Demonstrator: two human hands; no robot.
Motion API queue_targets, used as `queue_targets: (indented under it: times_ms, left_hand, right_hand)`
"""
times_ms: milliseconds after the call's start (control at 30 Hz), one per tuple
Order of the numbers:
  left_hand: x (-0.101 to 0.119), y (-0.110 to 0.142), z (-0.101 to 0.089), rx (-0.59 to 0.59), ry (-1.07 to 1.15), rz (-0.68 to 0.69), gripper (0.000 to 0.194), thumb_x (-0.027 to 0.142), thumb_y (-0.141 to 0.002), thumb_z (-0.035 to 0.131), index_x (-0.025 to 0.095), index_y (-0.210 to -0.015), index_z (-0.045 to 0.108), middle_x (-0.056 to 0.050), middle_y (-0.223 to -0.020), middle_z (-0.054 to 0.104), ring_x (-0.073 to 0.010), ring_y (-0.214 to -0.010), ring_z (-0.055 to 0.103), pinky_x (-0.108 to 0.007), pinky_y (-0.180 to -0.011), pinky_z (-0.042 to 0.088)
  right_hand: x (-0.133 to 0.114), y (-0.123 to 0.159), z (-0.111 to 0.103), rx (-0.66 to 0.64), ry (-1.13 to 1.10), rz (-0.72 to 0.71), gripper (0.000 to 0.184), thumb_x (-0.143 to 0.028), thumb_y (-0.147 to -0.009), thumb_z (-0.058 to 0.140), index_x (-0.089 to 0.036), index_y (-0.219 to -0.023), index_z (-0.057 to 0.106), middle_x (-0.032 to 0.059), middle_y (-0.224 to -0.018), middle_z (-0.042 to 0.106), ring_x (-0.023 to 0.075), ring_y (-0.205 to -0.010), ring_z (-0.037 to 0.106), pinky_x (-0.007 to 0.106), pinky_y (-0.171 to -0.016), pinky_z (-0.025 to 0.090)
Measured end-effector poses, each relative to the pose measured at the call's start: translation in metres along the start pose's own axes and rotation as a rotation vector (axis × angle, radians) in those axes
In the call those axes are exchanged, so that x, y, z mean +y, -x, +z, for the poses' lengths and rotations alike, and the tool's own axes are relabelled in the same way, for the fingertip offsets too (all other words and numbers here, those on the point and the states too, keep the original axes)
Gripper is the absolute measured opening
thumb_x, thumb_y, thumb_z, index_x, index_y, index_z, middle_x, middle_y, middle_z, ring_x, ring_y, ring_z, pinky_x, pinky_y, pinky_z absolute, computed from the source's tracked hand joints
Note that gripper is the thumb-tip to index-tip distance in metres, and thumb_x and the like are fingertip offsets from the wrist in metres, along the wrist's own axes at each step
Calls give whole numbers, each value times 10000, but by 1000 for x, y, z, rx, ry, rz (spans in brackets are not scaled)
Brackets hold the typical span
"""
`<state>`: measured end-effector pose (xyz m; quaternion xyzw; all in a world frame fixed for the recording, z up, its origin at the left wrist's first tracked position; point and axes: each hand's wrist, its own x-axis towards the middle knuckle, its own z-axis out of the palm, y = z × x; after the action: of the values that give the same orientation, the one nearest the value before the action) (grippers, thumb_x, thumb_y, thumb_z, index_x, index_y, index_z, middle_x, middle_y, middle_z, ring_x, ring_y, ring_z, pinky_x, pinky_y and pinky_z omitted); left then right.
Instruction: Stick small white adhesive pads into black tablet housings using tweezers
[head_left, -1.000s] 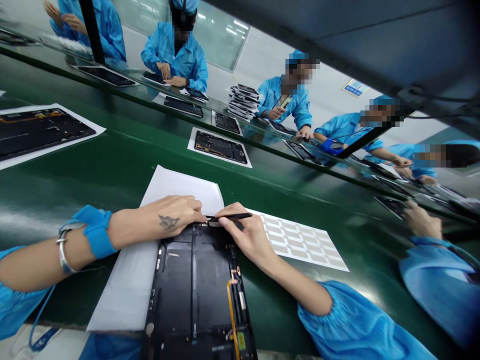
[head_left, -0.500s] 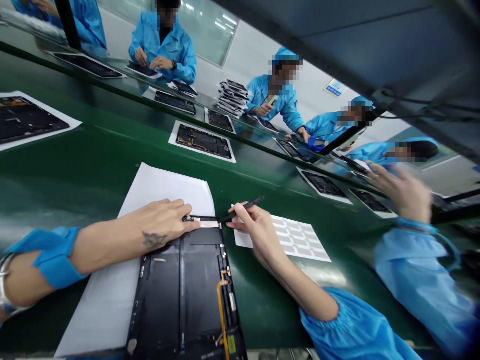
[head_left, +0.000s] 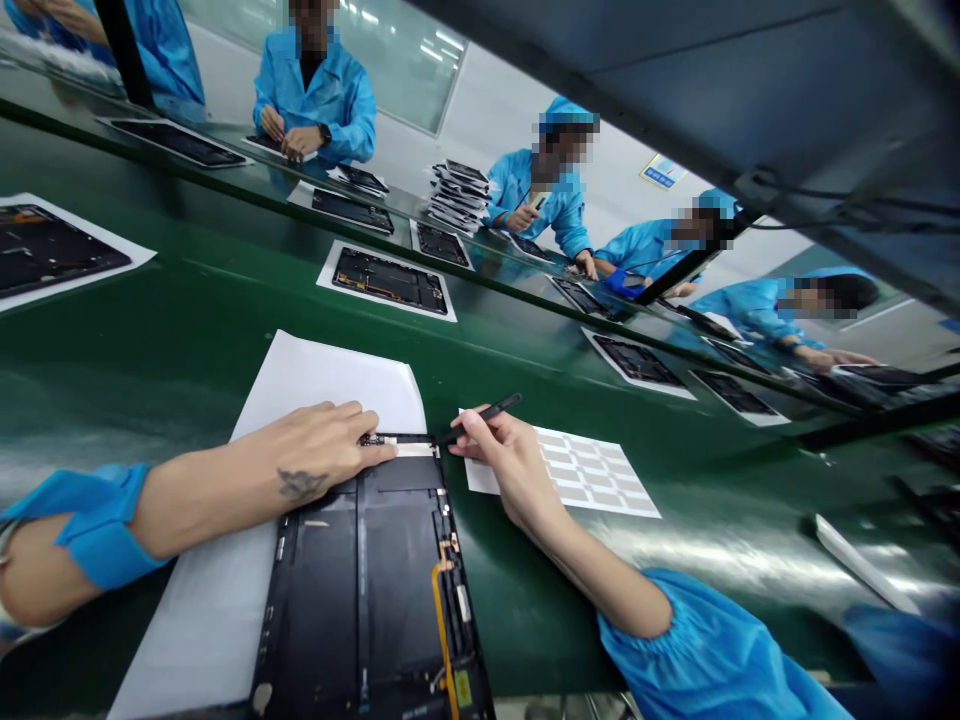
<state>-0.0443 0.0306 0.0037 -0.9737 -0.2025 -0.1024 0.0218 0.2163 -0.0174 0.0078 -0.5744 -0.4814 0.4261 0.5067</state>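
My left hand (head_left: 330, 440) lies across the top left corner of an opened tablet housing (head_left: 401, 560). Its thumb presses a white strip (head_left: 414, 450) along the top edge, and its other fingers curl over that edge, gripping it. Between the thumb and fingers of my right hand (head_left: 510, 455) is a slim black plastic spudger (head_left: 487, 412), its tip close to the housing's top right corner. Whether the tip touches, I cannot tell. White paper (head_left: 330, 370) lies under the housing. Beside my right hand is a white sheet of grey rectangular stickers (head_left: 600, 475).
More tablet housings on paper lie along the green bench (head_left: 240, 290), one (head_left: 394, 280) straight ahead. A white bar (head_left: 862, 565) lies to the right. Co-workers in blue sit across, near a stack of housings (head_left: 459, 195). A dark shelf (head_left: 675, 110) hangs overhead.
A co-worker's blurred arm at the right has withdrawn, and a white bar now shows there. My hands keep nearly the same pose on the housing. The view has shifted slightly.
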Motion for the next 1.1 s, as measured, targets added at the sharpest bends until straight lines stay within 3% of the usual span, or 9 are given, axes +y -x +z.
queue_targets:
  times_ms: [133, 367, 567, 733, 933, 1000, 1100]
  left_hand:
    - [4, -8, -12, -115, -79, 8, 489, 22, -875, 526, 249, -1301, 604, -62, -993, 620, -209, -813, 553, -304, -676, 403]
    - [-1, -4, -5, -95, -78, 16, 532, 18, -891, 503, 293, -1343, 555, -45, -1011, 607, -195, -786, 532, -288, -691, 372]
    - [-5, 4, 0, -30, -30, 54, 587, 3, -896, 484, 308, -1397, 506, -54, -1078, 597, -202, -877, 561, -302, -771, 414]
    - [1, -1, -17, -148, -88, 37, 637, -20, -849, 523, 274, -1414, 495, -68, -1124, 612, -223, -956, 594, -313, -808, 468]
    - [12, -18, -34, -183, -168, 51, 569, 20, -929, 490, 261, -1445, 487, -108, -1222, 612, -252, -1035, 625, -352, -855, 496]
    - [15, -25, -32, -170, -191, 51, 570, 49, -960, 480, 292, -1476, 461, -100, -1178, 623, -256, -1013, 635, -351, -827, 496]
    - [15, -32, -23, -145, -242, 55, 558, 81, -991, 452, 329, -1491, 448, -90, -1105, 629, -238, -929, 640, -332, -766, 483]
  right_hand:
    - [2, -1, 0, -2, -18, 9, 497, -646, -696, 801, -162, -775, 722, -7, -676, 599, 134, -672, 599, 300, -703, 608]
    - [3, -2, 1, -14, -25, 5, 519, -665, -684, 800, -160, -774, 720, -6, -674, 589, 135, -661, 593, 310, -704, 613]
    - [3, -2, 0, -29, 19, -6, 542, -684, -698, 780, -152, -782, 720, 2, -688, 599, 143, -671, 605, 305, -707, 609]
    - [5, -3, 0, -38, 66, -59, 549, -702, -729, 742, -157, -781, 703, 14, -699, 617, 167, -678, 626, 349, -736, 606]
    - [7, 0, 0, 1, 30, -69, 509, -675, -754, 732, -169, -795, 702, 11, -715, 597, 181, -702, 610, 377, -739, 603]
    - [2, 2, -3, 35, 46, -117, 466, -644, -799, 704, -179, -816, 699, 31, -802, 625, 196, -769, 619, 370, -759, 587]
    - [-12, 1, -8, 17, 197, -364, 326, -513, -936, 598, -203, -862, 670, 50, -929, 660, 209, -882, 629, 343, -816, 528]
